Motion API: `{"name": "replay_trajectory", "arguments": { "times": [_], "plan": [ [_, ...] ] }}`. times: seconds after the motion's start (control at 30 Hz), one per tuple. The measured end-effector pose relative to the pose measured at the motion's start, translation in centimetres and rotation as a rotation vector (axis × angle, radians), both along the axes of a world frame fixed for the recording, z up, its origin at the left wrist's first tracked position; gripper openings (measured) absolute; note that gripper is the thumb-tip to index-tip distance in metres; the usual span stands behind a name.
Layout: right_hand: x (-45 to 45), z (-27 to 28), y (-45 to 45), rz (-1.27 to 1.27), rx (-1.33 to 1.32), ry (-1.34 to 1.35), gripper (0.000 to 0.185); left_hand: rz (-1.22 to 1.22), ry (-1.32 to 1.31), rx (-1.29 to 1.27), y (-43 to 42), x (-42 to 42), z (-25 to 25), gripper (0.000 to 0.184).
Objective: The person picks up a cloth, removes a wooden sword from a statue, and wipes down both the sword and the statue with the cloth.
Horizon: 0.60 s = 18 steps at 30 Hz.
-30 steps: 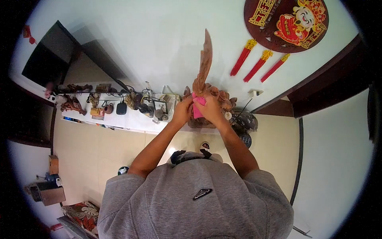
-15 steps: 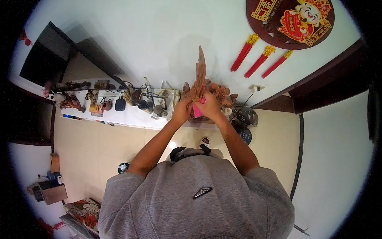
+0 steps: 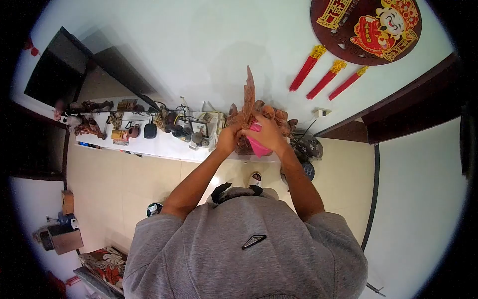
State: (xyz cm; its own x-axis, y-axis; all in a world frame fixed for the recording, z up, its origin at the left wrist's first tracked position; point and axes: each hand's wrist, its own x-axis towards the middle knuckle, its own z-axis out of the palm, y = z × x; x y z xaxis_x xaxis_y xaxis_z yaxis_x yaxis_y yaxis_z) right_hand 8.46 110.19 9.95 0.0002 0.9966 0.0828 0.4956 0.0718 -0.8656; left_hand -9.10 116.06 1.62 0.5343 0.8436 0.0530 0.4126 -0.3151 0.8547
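A carved brown wooden ornament (image 3: 249,94) stands with its tall pointed tip upward in front of the wall. My left hand (image 3: 228,138) is closed around the left side of its lower part. On the right side, my right hand (image 3: 268,133) presses a bright pink cloth (image 3: 258,145) against the carving, and the cloth hangs below the fingers. Some fingertips of both hands are hidden. Behind and beside the hands sits a larger knobbly wooden carving (image 3: 281,117); whether the two wooden parts are joined I cannot tell.
Left along the wall runs a white cabinet (image 3: 172,149) bearing small ornaments, a teapot (image 3: 133,131) and cables. A television (image 3: 57,70) stands over its far end. A round plaque (image 3: 366,30) with red tassels hangs right. Dark round objects (image 3: 306,172) sit below the carving's right side.
My right hand has shifted slightly right and down with the pink cloth, and more of the cloth shows. The carving's tip sits a little lower in view.
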Motion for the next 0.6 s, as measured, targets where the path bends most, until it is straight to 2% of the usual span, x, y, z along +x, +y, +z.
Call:
{"name": "replay_trajectory", "arguments": {
  "times": [0.07, 0.23, 0.37, 0.47, 0.57, 0.6],
  "plan": [
    [0.6, 0.4, 0.0, 0.052, -0.010, 0.035, 0.069, -0.019, -0.065, 0.008, 0.4, 0.3, -2.0, 0.025],
    [0.5, 0.6, 0.0, 0.076, 0.013, 0.094, 0.076, 0.009, 0.029, 0.079, 0.1, 0.3, -1.0, 0.026],
    [0.4, -0.6, 0.4, 0.034, -0.049, 0.095, 0.073, 0.023, 0.132, 0.114, -0.2, 0.3, 0.1, 0.027],
    [0.2, -0.4, 0.1, 0.016, -0.092, 0.050, 0.069, 0.046, -0.019, 0.069, -0.2, 0.4, 0.3, 0.027],
    [-0.3, -1.9, -0.1, -0.014, -0.088, 0.018, 0.067, -0.067, -0.035, -0.058, 0.7, -0.2, -0.7, 0.038],
    [-0.4, -2.2, -0.1, -0.013, -0.074, 0.016, 0.066, -0.029, -0.137, -0.125, 0.6, -0.3, -1.1, 0.042]
  ]
}}
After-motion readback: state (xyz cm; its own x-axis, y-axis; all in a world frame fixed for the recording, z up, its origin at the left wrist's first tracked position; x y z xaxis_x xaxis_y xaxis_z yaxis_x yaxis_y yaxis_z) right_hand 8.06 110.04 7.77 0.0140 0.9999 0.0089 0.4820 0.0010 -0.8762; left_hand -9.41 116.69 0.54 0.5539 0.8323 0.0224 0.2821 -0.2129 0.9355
